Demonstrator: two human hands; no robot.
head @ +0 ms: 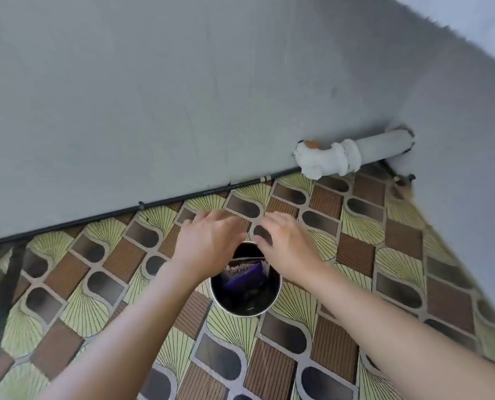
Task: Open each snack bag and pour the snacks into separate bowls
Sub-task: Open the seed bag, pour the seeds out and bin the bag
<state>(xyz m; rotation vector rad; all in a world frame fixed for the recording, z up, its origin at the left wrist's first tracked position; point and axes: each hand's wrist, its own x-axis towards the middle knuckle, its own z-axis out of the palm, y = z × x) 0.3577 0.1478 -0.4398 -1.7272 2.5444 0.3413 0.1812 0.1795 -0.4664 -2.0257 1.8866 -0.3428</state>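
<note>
Snack bag lies in the bin just below both hands' spread, empty fingers, left hand and right hand equally near

— What's the floor like?
— Patterned in brown and pale green, meeting a grey wall.
— What stands on it?
— A round metal bin; a white pipe lies by the wall.

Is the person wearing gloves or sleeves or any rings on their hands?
No. The left hand and right hand are bare, with no gloves, and no rings or watch that I can see. Both forearms are uncovered too; no sleeve shows anywhere in the picture. The fingers look slightly blurred.
</note>
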